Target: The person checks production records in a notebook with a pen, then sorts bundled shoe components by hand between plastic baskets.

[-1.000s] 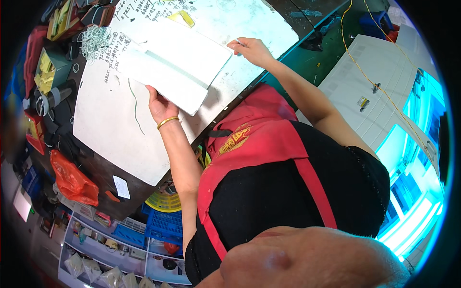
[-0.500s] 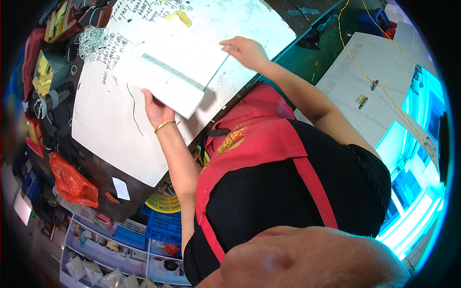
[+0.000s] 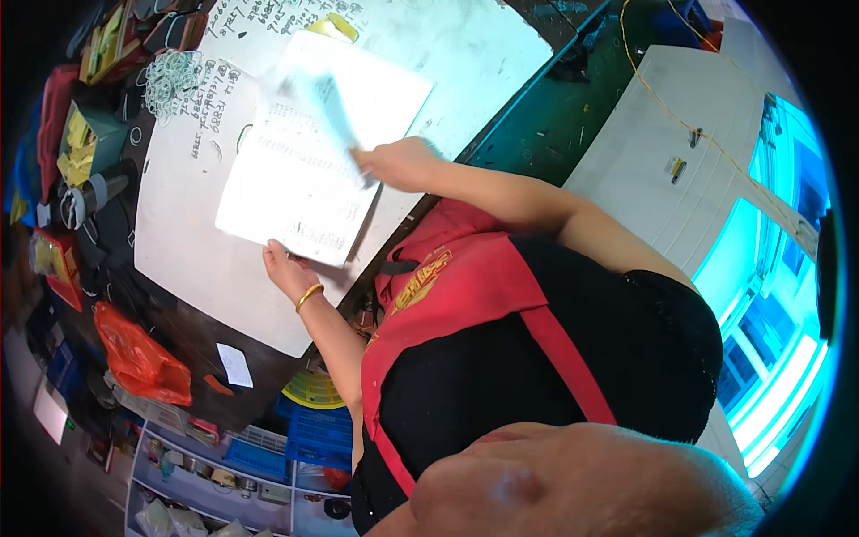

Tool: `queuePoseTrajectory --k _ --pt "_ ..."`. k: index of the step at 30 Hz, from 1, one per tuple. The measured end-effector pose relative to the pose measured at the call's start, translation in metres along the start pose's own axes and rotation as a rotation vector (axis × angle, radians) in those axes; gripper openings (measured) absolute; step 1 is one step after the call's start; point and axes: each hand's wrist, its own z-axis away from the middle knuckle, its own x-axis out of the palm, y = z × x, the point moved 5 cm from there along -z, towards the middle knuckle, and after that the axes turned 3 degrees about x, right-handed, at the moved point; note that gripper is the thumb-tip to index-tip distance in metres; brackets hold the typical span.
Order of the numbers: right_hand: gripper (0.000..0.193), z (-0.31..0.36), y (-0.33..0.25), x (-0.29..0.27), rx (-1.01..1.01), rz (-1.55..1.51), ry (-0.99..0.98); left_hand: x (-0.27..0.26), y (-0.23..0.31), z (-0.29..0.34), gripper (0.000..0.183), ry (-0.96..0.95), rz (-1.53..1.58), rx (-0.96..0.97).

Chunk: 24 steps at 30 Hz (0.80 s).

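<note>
An open notebook with rows of writing lies aslant on the white tabletop. My right hand is closed on a page near the fold; the page stands up and is smeared by motion. At the lower edge of the notebook, my left hand, with a gold bangle on its wrist, grips the pages, thumb on top. Its other fingers are partly hidden.
A tangle of pale string and a yellow piece lie on the tabletop. Along its left side are a box of yellow slips and an orange plastic bag. A white cabinet stands at the right.
My right hand has come down and left toward the fold, a page now swinging in it. My left hand has shifted slightly down, and the notebook now shows a written page.
</note>
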Motion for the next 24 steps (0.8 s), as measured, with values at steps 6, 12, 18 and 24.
queuePoseTrajectory --k 6,12,18,24 --pt "0.031 0.023 -0.076 0.039 -0.409 0.080 -0.100 -0.028 -0.028 -0.033 0.019 -0.215 -0.190 -0.120" --pt "0.030 0.038 -0.031 0.007 -0.187 -0.164 0.196 0.019 0.073 0.004 0.047 0.108 -0.827 1.026" --pt "0.038 0.034 -0.040 0.018 -0.314 0.287 -0.179 0.143 0.049 0.009 0.047 -0.474 -1.242 1.299" --pt "0.051 0.004 0.059 -0.075 0.277 0.137 0.131 0.122 0.007 -0.036 0.074 -0.220 -1.593 0.869"
